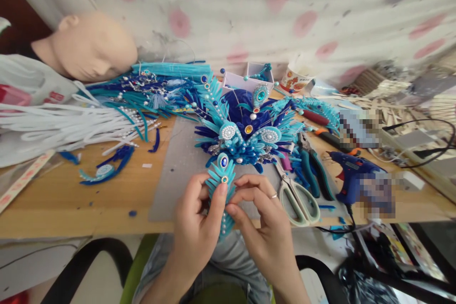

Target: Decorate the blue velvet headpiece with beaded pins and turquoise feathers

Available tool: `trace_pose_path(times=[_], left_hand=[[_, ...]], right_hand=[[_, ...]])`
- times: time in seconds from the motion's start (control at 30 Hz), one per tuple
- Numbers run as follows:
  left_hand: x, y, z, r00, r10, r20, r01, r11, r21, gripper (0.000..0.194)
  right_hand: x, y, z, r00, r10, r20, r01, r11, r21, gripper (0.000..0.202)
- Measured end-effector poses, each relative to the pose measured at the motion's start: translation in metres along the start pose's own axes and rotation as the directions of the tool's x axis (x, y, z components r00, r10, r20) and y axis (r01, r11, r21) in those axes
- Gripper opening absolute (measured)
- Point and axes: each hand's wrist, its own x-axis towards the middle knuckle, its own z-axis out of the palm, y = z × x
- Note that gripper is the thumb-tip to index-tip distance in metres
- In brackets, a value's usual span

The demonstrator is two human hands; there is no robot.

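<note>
My left hand [199,218] is closed around a light-blue feather-shaped ornament [223,173], its thumb pressed on the front. Blue gems and a row of small pearls run down the ornament's middle. My right hand [261,213] pinches the ornament's right edge between thumb and fingertips; a ring sits on one finger. Just beyond my hands stands a blue headdress [245,140] made of fuzzy petals, with pearl discs, gems and beaded sprays. The top of the held piece overlaps the headdress's front in view, and I cannot tell whether they touch.
Scissors [297,199], pliers [313,166] and a blue glue gun [356,175] lie to the right. At left are white fuzzy stems [71,121], a curled blue piece [107,171] and a mannequin head [92,47]. A white box [237,80] and paper cup [294,78] stand behind.
</note>
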Motion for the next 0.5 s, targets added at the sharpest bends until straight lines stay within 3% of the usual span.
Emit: trace_pose_path(times=[0.1,0.23,0.37,0.5], left_hand=[[-0.0008,0.002,0.0034,1.0,-0.015,0.016,0.015,1.0,0.006,0.016],[-0.0027,0.004,0.0079,0.993,-0.109,-0.033,0.108,0.993,-0.049,0.022],[-0.0028,0.0033,0.0085,0.994,-0.106,-0.008,0.105,0.992,-0.072,0.024],[-0.0031,0.005,0.01,0.988,-0.15,-0.038,0.146,0.985,-0.095,0.022]], right_hand=[[-0.0019,0.0021,-0.0023,0.999,0.035,0.032,-0.037,0.996,0.077,0.006],[-0.0034,0.0054,-0.0036,0.996,0.083,-0.021,-0.078,0.982,0.174,0.009],[-0.0019,0.0075,0.0001,0.982,0.129,-0.135,-0.075,0.934,0.349,0.012],[0.0034,0.0072,0.003,0.935,0.222,-0.278,-0.03,0.829,0.559,0.014]])
